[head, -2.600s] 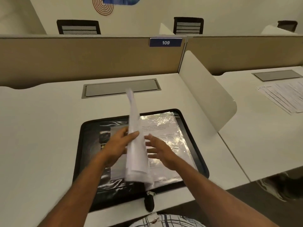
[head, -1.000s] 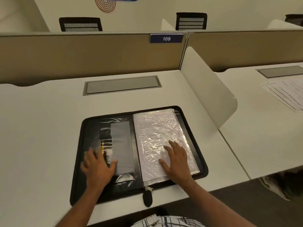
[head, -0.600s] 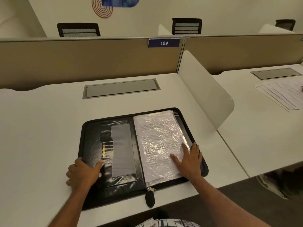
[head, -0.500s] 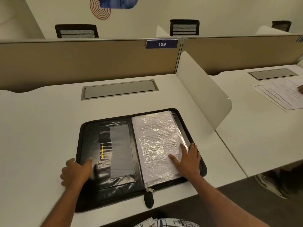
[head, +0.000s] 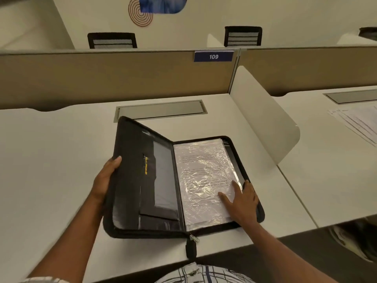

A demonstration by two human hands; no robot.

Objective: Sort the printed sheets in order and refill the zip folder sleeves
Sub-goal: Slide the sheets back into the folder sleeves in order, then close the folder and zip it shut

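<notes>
1. Head view: the left hand [head: 106,176] grips the outer long edge of the zip folder [head: 163,225] by its left cover [head: 130,160]. The thumb is over the rim and the fingers are hidden behind. That cover stands tilted up off the desk [head: 51,160].
2. Same view: the right hand [head: 242,203] lies flat with straight fingers, pressing the filled sleeves [head: 204,172] at their near outer corner.
3. The spine [head: 179,190] runs away from the person, between both hands. The cover would likely swing rightward from the left hand onto the right hand's spot, so that hand must clear.
</notes>
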